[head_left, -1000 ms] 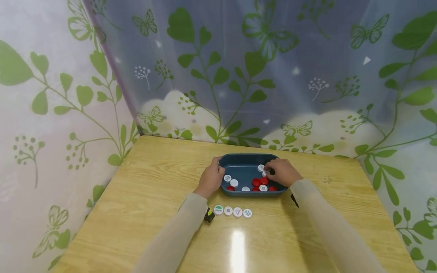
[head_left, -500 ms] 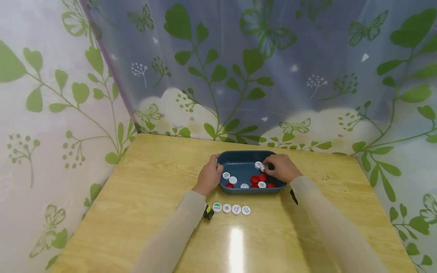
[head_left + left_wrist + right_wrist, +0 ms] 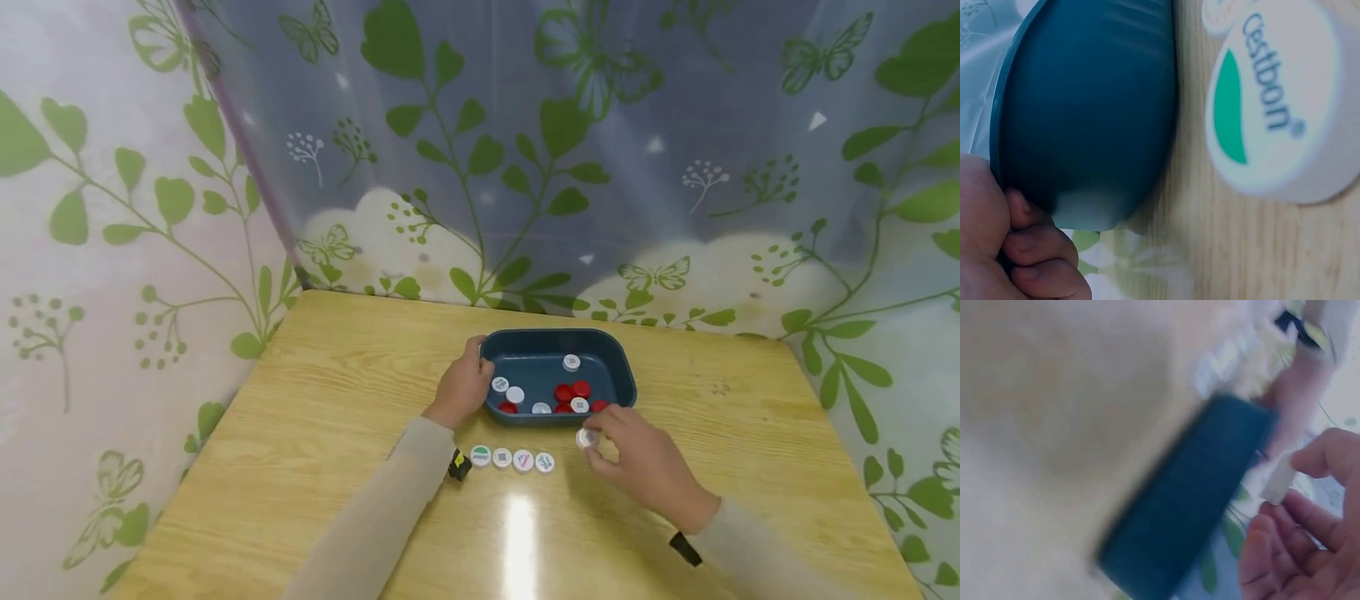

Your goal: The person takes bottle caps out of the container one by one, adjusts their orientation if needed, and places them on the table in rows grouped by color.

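My left hand (image 3: 460, 387) grips the left end of a dark blue tray (image 3: 525, 364), its fingers (image 3: 1041, 247) curled at the rim in the left wrist view. In front of the tray's right half, my right hand (image 3: 648, 462) pinches a white bottle cap (image 3: 587, 438) between thumb and fingers, above the table. The right wrist view shows that pinched cap (image 3: 1280, 481) edge-on. Inside the tray lie several red bottle caps (image 3: 581, 389) and several white ones (image 3: 572, 362). A row of several white caps (image 3: 522, 460) lies before the tray; one with a green mark (image 3: 1272, 94) reads "C'estbon".
Everything stands on a wood-grain table (image 3: 360, 358). Patterned curtains (image 3: 480, 208) with green leaves hang behind and to both sides. A bright light reflection lies on the table before the row of caps.
The right hand has lifted a white cap out of the tray and moved toward the front, over the table right of the row. The left hand has kept its grip on the tray.
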`<state>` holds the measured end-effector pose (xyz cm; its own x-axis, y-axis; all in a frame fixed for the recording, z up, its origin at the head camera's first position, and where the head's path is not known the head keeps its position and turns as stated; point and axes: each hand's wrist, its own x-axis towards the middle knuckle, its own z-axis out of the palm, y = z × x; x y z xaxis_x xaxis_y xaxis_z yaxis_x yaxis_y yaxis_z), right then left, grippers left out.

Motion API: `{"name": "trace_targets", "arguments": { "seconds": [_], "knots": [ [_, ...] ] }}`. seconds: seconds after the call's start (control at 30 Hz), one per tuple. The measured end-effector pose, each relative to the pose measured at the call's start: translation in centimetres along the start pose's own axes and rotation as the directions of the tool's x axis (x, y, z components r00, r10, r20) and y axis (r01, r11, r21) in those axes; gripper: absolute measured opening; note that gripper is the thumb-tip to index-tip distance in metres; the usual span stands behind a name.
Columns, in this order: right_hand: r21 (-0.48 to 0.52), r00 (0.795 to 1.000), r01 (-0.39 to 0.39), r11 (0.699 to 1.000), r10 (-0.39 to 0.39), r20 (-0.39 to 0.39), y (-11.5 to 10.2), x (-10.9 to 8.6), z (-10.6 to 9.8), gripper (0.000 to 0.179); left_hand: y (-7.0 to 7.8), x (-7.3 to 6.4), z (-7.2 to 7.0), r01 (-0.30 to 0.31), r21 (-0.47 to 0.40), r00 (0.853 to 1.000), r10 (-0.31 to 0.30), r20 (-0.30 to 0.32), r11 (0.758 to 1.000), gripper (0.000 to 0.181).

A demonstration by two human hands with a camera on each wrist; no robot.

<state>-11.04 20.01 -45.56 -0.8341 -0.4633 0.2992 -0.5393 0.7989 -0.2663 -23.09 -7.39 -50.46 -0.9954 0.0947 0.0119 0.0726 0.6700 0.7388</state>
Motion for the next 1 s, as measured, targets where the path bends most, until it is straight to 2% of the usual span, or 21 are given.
{"name": "trace_targets", "arguments": {
  "seconds": [0.17, 0.33, 0.47, 0.8, 1.0],
  "knots": [
    [-0.026, 0.988, -0.094, 0.995, 0.097, 0.12, -0.8, -1.8, 3.4, 0.02, 0.0, -0.1, -0.3, -0.009, -0.003, 1.0, 0.009, 0.02, 1.0, 0.051],
    [-0.024, 0.983, -0.116, 0.993, 0.118, 0.139, -0.9, -1.8, 5.3, 0.016, -0.2, -0.1, 0.0, -0.008, 0.001, 0.999, 0.008, 0.037, 1.0, 0.051],
    [-0.022, 0.984, -0.141, 0.99, 0.143, 0.106, -1.2, -1.3, 5.7, 0.016, -0.1, -0.2, -0.1, 0.002, 0.009, 0.999, -0.003, 0.035, 1.0, 0.05],
    [-0.001, 0.975, -0.177, 0.984, 0.176, 0.135, -1.4, -0.8, 6.0, 0.017, 0.0, -0.2, 0.0, 0.026, -0.012, 0.999, -0.025, 0.035, 1.0, 0.05],
    [-0.013, 0.979, -0.163, 0.987, 0.163, 0.123, -1.6, -0.6, 6.1, 0.019, -0.1, -0.1, 0.1, 0.025, -0.027, 0.999, -0.024, 0.04, 0.999, 0.05]
  ]
}}
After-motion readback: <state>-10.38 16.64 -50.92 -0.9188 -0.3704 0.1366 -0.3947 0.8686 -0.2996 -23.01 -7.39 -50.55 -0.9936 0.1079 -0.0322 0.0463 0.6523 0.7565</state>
